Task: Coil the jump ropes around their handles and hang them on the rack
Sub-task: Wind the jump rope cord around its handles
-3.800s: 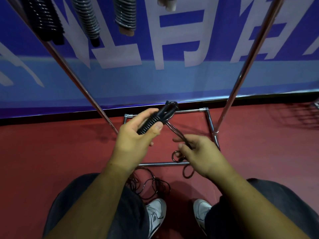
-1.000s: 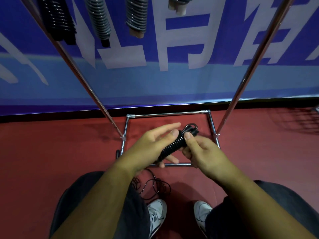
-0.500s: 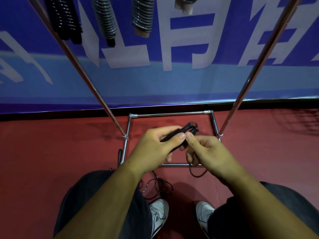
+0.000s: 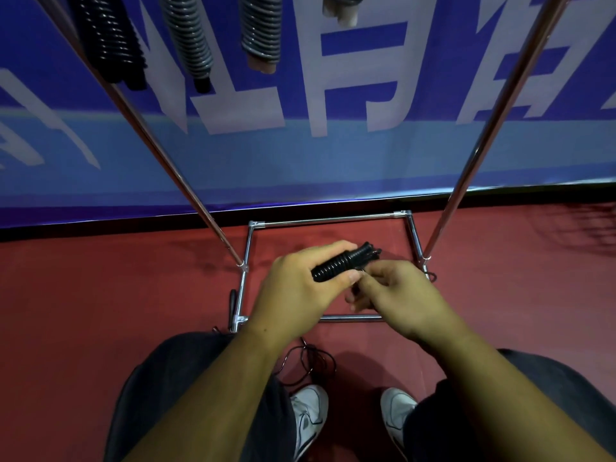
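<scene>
The coiling of this jump rope (image 4: 340,263) looks all but finished. Black cord is wound in tight turns along the handles, and the step in hand appears to be securing the last bit of cord at the bundle's far end. The bundle sits at the middle of the frame, held above the rack's base rails (image 4: 326,221) and tilted, with its far end pointing to the upper right.

The left hand (image 4: 300,288) comes in from the lower left and wraps the near half of the bundle, with the thumb laid along the coils and the fingers curled round the far side. The right hand (image 4: 400,301) comes in from the lower right with its fingers bent. Its fingertips meet the bundle just past the left thumb and seem to pinch the cord's end there, though the exact hold is hidden behind the knuckles. Both forearms reach forward over the knees.

The next move calls for tucking that end so the turns stay put, then lifting the bundle to the top of the frame, where coiled ropes already hang — a black one (image 4: 110,38) at the upper left and grey ones (image 4: 188,35) beside it. A loose tuck would probably let the coils spring open on the way up.

More uncoiled cord (image 4: 310,361) lies on the red floor (image 4: 100,295) at the lower centre, just above the white shoes (image 4: 308,415) — likely the next rope to do.
</scene>
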Tool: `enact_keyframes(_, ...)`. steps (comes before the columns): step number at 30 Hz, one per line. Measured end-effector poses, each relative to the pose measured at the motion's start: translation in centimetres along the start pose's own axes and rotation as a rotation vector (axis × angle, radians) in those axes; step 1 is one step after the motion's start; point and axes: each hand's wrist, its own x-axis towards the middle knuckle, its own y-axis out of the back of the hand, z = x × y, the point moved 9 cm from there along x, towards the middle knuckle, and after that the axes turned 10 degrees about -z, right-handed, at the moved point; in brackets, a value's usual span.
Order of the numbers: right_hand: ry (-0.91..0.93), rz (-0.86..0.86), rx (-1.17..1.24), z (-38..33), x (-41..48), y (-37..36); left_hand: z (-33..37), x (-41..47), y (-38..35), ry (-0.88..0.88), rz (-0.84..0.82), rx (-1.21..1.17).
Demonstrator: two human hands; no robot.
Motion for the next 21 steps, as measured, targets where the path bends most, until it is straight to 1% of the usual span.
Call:
enact_keyframes(3, -0.069, -0.004, 0.226, -0.2, -0.3, -0.3, 1.0, -0.1, 0.2, -0.040, 0.068, 0.124)
enact_keyframes(5, -0.102, -0.022, 0.398, 0.0, -0.4, -0.4, 1.4, -0.3, 0.1, -0.035, 0.120, 0.277)
enact_keyframes(6, -0.116, -0.037, 0.444, 0.1, -0.4, -0.4, 1.6, -0.4, 0.1, -0.034, 0.149, 0.350)
enact_keyframes(7, -0.127, -0.042, 0.432, 0.3, -0.4, -0.4, 1.7, -0.5, 0.1, -0.040, 0.180, 0.406)
enact_keyframes(9, -0.136, -0.008, 0.284, 0.6, -0.4, -0.1, 1.6, -0.4, 0.3, -0.053, 0.232, 0.451)
enact_keyframes(11, -0.093, 0.066, 0.190, 0.6, -0.4, 0.3, 1.4, -0.3, 0.7, -0.070, 0.253, 0.439)
enact_keyframes(13, -0.041, 0.118, 0.189, 0.6, -0.4, 0.6, 1.3, 0.0, 0.8, -0.093, 0.251, 0.399)
enact_keyframes(14, -0.044, 0.108, 0.249, 0.7, -0.3, 0.5, 1.2, -0.1, 0.9, -0.091, 0.258, 0.360)
enact_keyframes(15, -0.069, 0.068, 0.362, 0.9, -0.3, 0.0, 1.0, -0.1, 1.1, -0.083, 0.272, 0.310)
enact_keyframes(17, -0.148, -0.068, 0.604, 1.1, -0.4, -1.4, 0.7, -0.1, 1.4, -0.068, 0.285, 0.218)
enact_keyframes(19, -0.198, -0.161, 0.722, 0.9, -0.6, -2.4, 0.6, -0.1, 1.6, -0.055, 0.281, 0.131)
enact_keyframes(21, -0.207, -0.163, 0.787, 0.9, -0.5, -2.5, 0.1, -0.1, 1.8, -0.025, 0.269, 0.009)
